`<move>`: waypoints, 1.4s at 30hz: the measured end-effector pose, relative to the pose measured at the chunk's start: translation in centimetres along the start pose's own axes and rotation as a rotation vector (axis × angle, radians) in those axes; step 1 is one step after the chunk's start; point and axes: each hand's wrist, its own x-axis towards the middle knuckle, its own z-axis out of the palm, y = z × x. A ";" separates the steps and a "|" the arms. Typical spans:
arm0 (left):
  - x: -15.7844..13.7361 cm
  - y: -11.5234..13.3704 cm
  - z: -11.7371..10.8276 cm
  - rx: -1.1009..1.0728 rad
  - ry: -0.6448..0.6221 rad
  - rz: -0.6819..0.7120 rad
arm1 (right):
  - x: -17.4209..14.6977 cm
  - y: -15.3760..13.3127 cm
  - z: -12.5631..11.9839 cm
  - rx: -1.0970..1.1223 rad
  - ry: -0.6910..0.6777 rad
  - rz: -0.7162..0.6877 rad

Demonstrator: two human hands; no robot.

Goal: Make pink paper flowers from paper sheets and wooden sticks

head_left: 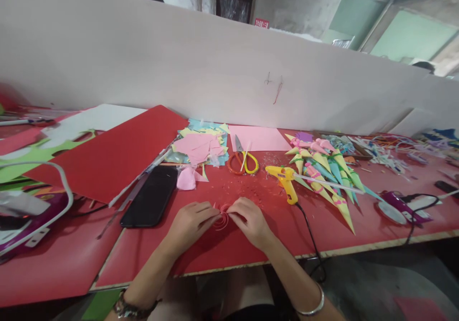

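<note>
Both my hands meet over the red tabletop, close to its front edge. Between them is a small loose coil of thin pink cord or wire [222, 221]; which material it is I cannot tell. My left hand [195, 221] pinches the coil from the left with thumb and fingertips. From the right, my right hand [251, 220] pinches it too. A folded pink piece [186, 179] lies just beyond my left hand, and a black phone [150, 197] is to its left. The yellow glue gun [287, 182] rests to the right of my right hand.
Scissors [244, 160] lie behind my hands, beside paper scraps [201, 146] and a pink sheet [258, 138]. Paper cones [330, 168] are piled at right. A large red sheet [118, 153] covers the left. The glue gun's black cord [309, 230] hangs over the edge. A white partition [215, 72] stands behind.
</note>
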 end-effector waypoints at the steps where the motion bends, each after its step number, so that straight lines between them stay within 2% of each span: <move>1: 0.0 0.0 0.0 0.000 0.003 0.005 | 0.0 0.0 0.0 0.004 -0.002 0.000; 12: 0.0 -0.1 0.5 -0.017 -0.027 0.002 | -0.1 0.1 0.1 0.055 -0.010 0.056; 21: 0.2 0.0 0.2 0.165 -0.149 0.036 | 0.1 0.0 -0.2 0.037 -0.014 0.082; 42: 0.2 -0.1 0.5 0.109 -0.149 0.006 | -0.1 0.4 0.2 0.029 -0.014 0.052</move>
